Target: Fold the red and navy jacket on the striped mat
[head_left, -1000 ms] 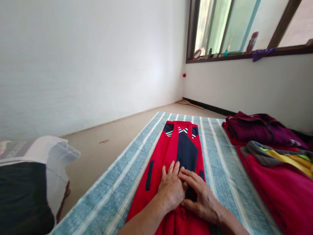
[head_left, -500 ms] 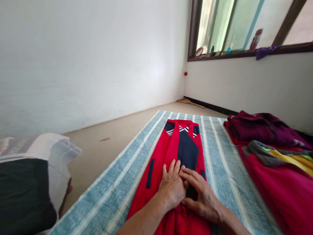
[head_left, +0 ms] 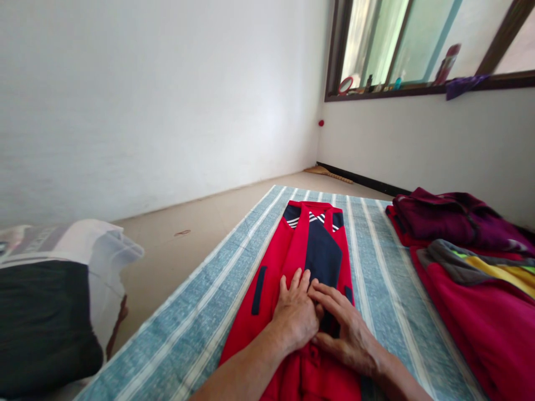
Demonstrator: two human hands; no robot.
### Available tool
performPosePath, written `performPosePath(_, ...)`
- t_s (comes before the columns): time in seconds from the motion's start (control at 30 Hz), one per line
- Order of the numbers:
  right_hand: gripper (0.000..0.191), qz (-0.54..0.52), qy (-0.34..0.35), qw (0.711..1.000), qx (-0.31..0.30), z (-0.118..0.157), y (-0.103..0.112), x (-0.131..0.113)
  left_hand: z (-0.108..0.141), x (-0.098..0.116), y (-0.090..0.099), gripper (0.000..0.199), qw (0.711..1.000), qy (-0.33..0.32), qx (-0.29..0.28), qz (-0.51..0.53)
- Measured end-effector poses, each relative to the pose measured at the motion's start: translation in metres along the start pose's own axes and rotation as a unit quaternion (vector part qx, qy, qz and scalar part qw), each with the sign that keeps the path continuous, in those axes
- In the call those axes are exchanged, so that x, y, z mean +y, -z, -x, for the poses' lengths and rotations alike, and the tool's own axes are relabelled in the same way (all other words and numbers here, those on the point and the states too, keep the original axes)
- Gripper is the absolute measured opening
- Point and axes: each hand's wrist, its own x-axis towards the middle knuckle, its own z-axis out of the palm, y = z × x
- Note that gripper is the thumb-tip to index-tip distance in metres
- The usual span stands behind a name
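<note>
A folded red and navy shirt (head_left: 324, 259) lies lengthwise on a blue-and-white striped mat (head_left: 388, 289), its collar at the far end and white-striped trim below the collar. My left hand (head_left: 296, 314) rests on the shirt's middle with its fingers spread. My right hand (head_left: 345, 328) lies flat beside it, fingertips reaching toward my left hand and touching the navy panel. Neither hand visibly grips the cloth. The shirt's lower part is partly hidden under my hands and forearms.
Folded maroon and magenta garments (head_left: 455, 220) lie in piles at the mat's right side. A black and white pillow (head_left: 45, 317) sits on the left. White walls stand beyond the tiled floor, and a broom (head_left: 328, 174) lies in the far corner below a window ledge (head_left: 418, 89).
My hands stay in nearly the same place on the shirt. The whole view has shifted slightly as my head moved, with the room sliding a little right and up.
</note>
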Motion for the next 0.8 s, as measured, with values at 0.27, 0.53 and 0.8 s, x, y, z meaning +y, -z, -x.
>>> performPosePath(0.27, 0.060, -0.006, 0.006, 1.000, 0.011, 0.0005, -0.0007, 0.0017, 0.0004, 0.0009, 0.0029, 0.056, 1.000, -0.001, -0.006, 0.000)
performPosePath(0.53, 0.060, -0.001, 0.004, 1.000, 0.012, 0.0011, -0.0005, 0.0016, 0.0008, 0.0004, 0.0015, 0.057, 1.000, -0.002, -0.001, 0.012)
performPosePath(0.8, 0.060, -0.003, 0.006, 1.000, 0.009, 0.0006, -0.0002, 0.0009, 0.0002, 0.0005, 0.0035, 0.058, 1.000, -0.001, -0.011, 0.016)
